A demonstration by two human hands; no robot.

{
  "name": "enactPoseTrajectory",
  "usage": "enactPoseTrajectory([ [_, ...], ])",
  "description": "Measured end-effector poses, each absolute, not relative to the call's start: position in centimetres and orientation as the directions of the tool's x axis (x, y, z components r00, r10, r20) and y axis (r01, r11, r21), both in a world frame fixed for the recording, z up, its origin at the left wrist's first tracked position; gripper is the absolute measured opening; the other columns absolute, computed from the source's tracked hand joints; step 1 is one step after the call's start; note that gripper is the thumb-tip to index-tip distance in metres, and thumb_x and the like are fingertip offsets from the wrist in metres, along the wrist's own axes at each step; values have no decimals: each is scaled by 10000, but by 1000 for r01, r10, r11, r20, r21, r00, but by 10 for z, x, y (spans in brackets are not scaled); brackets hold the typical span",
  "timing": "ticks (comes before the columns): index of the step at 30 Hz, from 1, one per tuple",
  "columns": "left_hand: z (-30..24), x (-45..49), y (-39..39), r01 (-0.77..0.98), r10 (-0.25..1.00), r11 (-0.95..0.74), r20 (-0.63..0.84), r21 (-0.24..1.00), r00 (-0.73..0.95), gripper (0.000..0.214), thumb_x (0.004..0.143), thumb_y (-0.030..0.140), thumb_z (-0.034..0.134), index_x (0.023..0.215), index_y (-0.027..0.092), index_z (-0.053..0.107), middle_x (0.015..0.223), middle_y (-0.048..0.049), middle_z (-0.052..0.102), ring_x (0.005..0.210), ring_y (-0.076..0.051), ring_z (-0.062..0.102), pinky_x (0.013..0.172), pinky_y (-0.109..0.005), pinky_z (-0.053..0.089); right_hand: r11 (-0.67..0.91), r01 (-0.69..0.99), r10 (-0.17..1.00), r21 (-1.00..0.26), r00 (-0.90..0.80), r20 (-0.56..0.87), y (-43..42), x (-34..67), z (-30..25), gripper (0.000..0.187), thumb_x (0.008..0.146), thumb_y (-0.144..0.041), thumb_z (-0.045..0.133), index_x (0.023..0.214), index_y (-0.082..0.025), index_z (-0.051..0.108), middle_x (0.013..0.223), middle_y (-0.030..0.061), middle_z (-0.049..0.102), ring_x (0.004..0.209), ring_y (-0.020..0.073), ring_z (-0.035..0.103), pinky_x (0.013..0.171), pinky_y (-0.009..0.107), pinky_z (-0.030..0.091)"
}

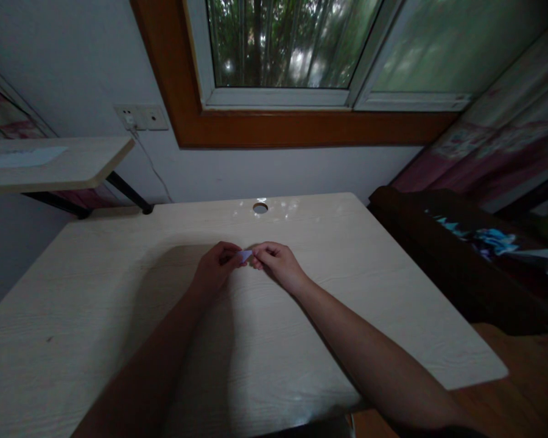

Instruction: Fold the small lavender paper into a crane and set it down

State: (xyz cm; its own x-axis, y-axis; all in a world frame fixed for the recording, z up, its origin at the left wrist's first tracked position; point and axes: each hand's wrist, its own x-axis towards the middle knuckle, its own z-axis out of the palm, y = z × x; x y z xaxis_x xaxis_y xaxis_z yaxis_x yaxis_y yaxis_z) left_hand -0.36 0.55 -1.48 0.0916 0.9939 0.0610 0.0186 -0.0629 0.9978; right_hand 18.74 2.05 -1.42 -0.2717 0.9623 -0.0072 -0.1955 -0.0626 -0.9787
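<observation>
Here's the small pale piece (245, 255), thin, lavender-tinted, with a pointed end, right between two bare hands, and the landmark to watch is the round hole (260, 208) in the desk (347, 243). The piece sits just on the near side of that hole, slightly to its left. On its left end, the left hand (215, 266): thumb and fingers close in a pinch, the piece poking out from between them toward the right, much of that end covered. On the pointed end, the right hand (278, 261): thumb and forefinger drawn together, fingertips right at the tip, the other fingers curled under; whether they grip it or merely touch, I can't tell. Nor can I tell whether the piece clears the desk surface.

Out wider now! Left of the hole, a raised shelf (91, 159) carries a pale sheet (25, 158). Beyond the hole to the left, a wall socket (141, 117) with a cord (151, 163) hanging from it. Straight beyond, a window (283, 42) in a brown wooden surround (301, 129). Off to the hole's right, a patterned curtain (488, 143), and nearer, a crumpled blue item (495, 240) amid dark furniture (420, 243).
</observation>
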Motion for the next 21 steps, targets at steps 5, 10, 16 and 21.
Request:
enactPoseTrajectory([
  [5, -16, -3, 6, -5, 987, -8, 9, 1000, 158, 319, 725, 391, 772, 914, 173, 637, 809, -39, 732, 765, -190, 723, 768, -330, 569, -39, -188, 965, -981, -264, 12, 20, 187, -13, 234, 761, -392, 705, 777, -160, 686, 663, 18, 658, 591, 115, 559, 612, 270, 455],
  [10, -10, -2, 4, 48, 973, 47, -57, 998, 225, 275, 726, 399, 762, 848, 171, 669, 793, -49, 742, 736, -197, 721, 743, -331, 566, -26, -189, 964, -982, -266, 26, 20, 187, -13, 226, 764, -387, 696, 763, -162, 669, 636, 4, 629, 569, 106, 521, 607, 269, 431],
  [16, -3, -2, 2, 185, 964, -29, -22, 982, 266, 236, 780, 408, 704, 837, 179, 711, 785, -47, 754, 748, -194, 711, 737, -303, 546, 21, -174, 964, -984, -257, 66, 18, 187, -13, 227, 781, -390, 692, 794, -164, 671, 636, -6, 612, 579, 108, 510, 606, 267, 417],
  [21, -4, 0, 2, 149, 974, 14, -47, 989, 221, 290, 767, 442, 706, 845, 163, 698, 784, -51, 751, 733, -188, 705, 737, -299, 547, 64, -108, 957, -992, -274, 92, 17, 186, -10, 242, 797, -405, 691, 822, -164, 698, 661, -2, 605, 609, 116, 513, 611, 266, 402],
])
